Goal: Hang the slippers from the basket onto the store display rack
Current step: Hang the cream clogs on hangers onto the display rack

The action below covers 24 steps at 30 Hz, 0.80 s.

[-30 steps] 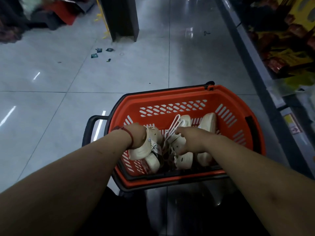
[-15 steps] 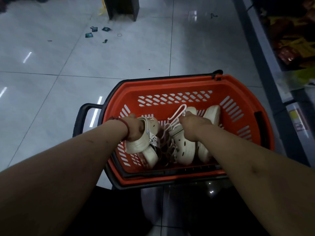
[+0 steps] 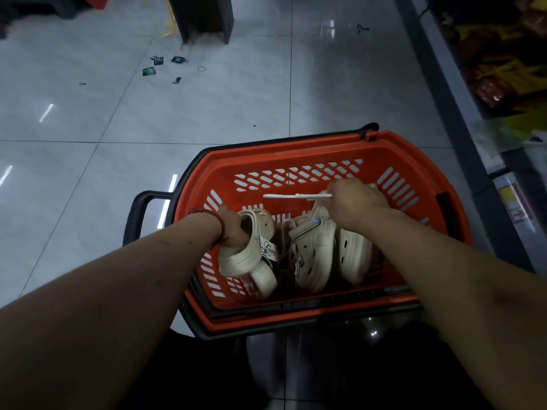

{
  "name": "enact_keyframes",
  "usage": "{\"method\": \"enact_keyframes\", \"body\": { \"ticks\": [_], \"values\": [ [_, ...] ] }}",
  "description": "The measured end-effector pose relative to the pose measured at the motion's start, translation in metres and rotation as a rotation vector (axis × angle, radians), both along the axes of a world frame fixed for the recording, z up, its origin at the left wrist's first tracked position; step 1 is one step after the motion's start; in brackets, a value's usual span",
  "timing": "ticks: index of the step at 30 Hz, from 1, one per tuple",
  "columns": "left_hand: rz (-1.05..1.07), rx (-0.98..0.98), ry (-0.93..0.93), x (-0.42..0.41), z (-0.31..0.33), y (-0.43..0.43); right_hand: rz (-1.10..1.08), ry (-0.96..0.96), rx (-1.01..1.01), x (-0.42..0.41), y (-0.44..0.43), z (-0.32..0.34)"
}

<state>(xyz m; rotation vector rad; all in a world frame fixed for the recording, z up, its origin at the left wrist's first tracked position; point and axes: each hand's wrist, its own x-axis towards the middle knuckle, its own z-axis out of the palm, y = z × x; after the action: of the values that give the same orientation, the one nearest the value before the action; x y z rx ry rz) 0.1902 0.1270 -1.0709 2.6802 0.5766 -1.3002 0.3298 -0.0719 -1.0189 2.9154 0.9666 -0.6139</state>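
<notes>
The left hand (image 3: 233,230) is curled tight round the heel end of a pair of cream rubber clog slippers (image 3: 245,261); a white paper tag (image 3: 268,250) hangs off this pair; a red string band (image 3: 217,223) sits on the wrist. The right hand (image 3: 355,204) is curled into a fist too; it grips the top of a second pair of cream clog slippers (image 3: 313,255), along with a thin white plastic hanger (image 3: 296,196); the hanger sticks out flat to the left of the fist; the two shoes hang down under the hand, toes low, side by side; a tiny blue smiley button (image 3: 316,221) sits on one strap. Both pairs are inside the orange plastic basket (image 3: 296,147), the first pair near its left wall, the second in the middle; I cannot tell if the toes touch the bottom. The basket has slots in its walls and a black rim; a black handle (image 3: 139,208) sticks out on its left side. The basket stands on shiny grey floor tiles (image 3: 88,179); small dark scraps (image 3: 162,65) lie on the tiles far off; a shelf with yellow and red packs (image 3: 503,69) runs along the right.
</notes>
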Motion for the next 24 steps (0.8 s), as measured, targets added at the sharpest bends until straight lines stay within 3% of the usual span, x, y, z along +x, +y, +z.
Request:
{"method": "enact_keyframes", "body": {
  "ticks": [6,11,24],
  "values": [
    [-0.031,0.037,-0.059,0.002,-0.004,-0.007,0.057,0.103,-0.099,-0.002,-0.009,0.003],
    [-0.001,0.068,-0.043,-0.005,-0.01,-0.009,0.123,0.107,-0.003,-0.006,-0.009,0.008],
    [0.119,0.016,-0.459,0.004,0.03,-0.041,-0.113,0.427,0.207,-0.014,0.0,0.045]
  ]
}}
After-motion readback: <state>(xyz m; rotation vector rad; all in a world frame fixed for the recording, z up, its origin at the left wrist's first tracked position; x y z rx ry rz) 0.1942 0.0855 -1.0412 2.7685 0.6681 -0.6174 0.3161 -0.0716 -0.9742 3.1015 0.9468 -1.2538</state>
